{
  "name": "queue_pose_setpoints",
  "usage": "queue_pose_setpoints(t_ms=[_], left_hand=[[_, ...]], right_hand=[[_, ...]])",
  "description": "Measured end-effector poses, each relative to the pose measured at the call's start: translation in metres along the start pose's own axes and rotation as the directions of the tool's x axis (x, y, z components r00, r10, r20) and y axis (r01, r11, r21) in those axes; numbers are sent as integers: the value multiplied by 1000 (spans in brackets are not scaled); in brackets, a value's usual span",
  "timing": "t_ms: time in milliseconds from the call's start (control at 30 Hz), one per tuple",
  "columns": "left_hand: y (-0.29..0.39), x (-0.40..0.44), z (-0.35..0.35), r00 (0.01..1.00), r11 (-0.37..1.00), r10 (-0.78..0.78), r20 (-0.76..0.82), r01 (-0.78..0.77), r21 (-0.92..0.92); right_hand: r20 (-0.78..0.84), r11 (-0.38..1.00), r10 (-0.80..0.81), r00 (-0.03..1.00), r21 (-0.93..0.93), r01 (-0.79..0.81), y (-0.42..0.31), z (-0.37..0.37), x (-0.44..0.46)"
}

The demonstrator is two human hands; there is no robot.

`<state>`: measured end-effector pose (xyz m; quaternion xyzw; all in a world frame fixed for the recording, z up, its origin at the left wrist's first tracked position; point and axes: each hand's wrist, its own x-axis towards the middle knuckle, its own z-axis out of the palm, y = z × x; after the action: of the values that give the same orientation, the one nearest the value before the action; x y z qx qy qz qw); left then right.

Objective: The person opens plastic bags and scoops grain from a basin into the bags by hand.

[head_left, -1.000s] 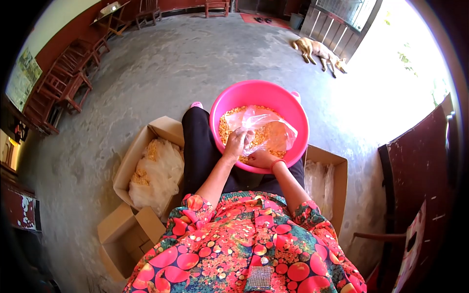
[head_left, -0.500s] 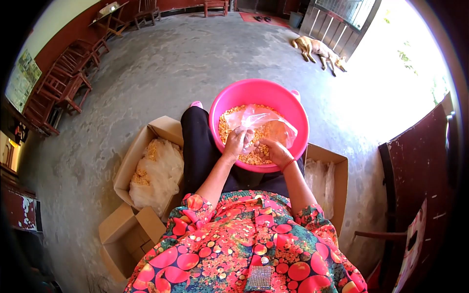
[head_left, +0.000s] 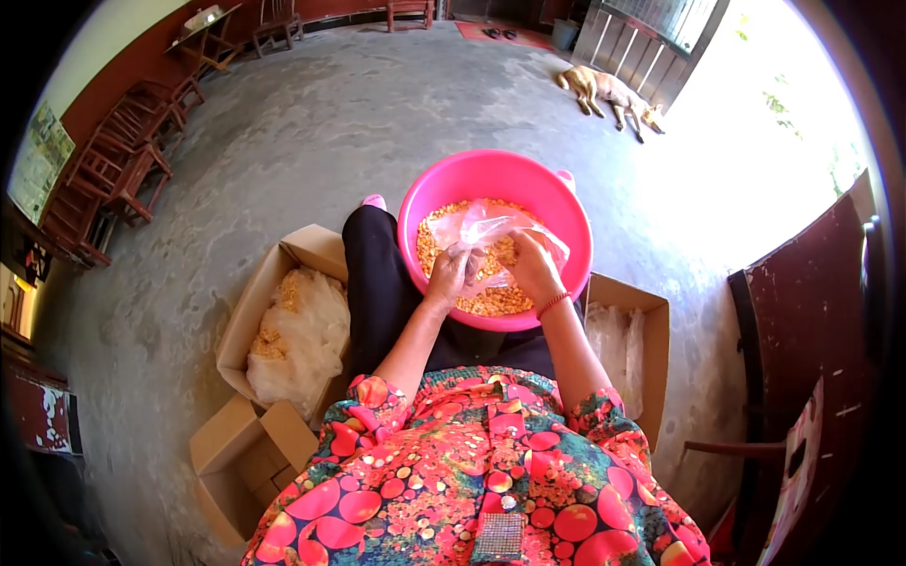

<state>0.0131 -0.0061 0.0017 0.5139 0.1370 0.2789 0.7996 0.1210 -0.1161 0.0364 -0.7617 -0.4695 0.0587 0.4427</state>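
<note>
A pink plastic basin (head_left: pixel 559 189) sits at my lap with loose yellow-orange kernels (head_left: pixel 500 302), like corn, spread over its bottom. A clear plastic bag (head_left: pixel 483 223) lies across the basin above the kernels. My left hand (head_left: pixel 453 272) is closed on the near left edge of the bag, fingers pinched on the film. On the other side, my right hand (head_left: pixel 534 269), with a red bracelet at the wrist, has curled fingers up against the bag. Its fingertips are partly hidden, so whatever they hold does not show.
To my left, a cardboard box (head_left: pixel 247 316) holds filled clear bags (head_left: pixel 304 340); another open box (head_left: pixel 224 436) stands nearer. A box with plastic bags (head_left: pixel 653 363) is to my right. A dog (head_left: pixel 613 94) lies by the door. Wooden chairs (head_left: pixel 123 170) line the left wall.
My right hand has risen from the kernels at the near side of the basin to the bag, its fingers now against the film. My left hand keeps its grip on the bag.
</note>
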Motion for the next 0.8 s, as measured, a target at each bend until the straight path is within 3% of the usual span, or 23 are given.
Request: queue_pose_setpoints(t_ms=[33, 67, 100, 133, 200, 267, 300, 333, 400, 567, 700, 800], left_hand=[[1, 0, 0, 1000, 1000, 0, 0, 0, 0], [3, -1, 1, 1000, 1000, 12, 18, -13, 16], [5, -1, 1, 999, 999, 24, 37, -26, 31], [5, -2, 1, 999, 999, 25, 36, -26, 31], [4, -2, -1, 999, 999, 13, 38, -14, 32], [0, 0, -1, 1000, 1000, -1, 5, 1, 17], [-2, 1, -1, 1000, 1000, -15, -28, 15, 5], [-4, 1, -2, 999, 1000, -16, -27, 16, 5], [-4, 2, -2, 999, 1000, -13, -31, 13, 2], [-1, 0, -2, 999, 999, -26, -24, 26, 19], [-3, 1, -3, 999, 1000, -25, -23, 25, 14], [-9, 3, -5, 1000, 1000, 4, -11, -4, 6]], right_hand=[[-4, 827, 305, 952, 498, -262, 2, 6, 6], [144, 368, 544, 827, 844, -389, -1, 11, 10], [65, 481, 558, 828, 787, -386, -6, 12, 10], [66, 481, 557, 828, 787, -386, -7, 9, 8], [324, 505, 390, 862, 708, -494, -2, -3, 3], [399, 551, 379, 835, 627, -550, 14, -6, -7], [446, 790, 356, 821, 326, -520, 18, -6, -12], [493, 918, 350, 796, -14, -396, 22, -5, -17], [445, 927, 287, 849, -351, -130, 38, 12, -30], [550, 848, 323, 770, -529, 22, 40, 39, -24], [536, 852, 379, 754, -520, -59, 26, 46, -22], [573, 911, 282, 769, -412, -27, 17, 48, -23]])
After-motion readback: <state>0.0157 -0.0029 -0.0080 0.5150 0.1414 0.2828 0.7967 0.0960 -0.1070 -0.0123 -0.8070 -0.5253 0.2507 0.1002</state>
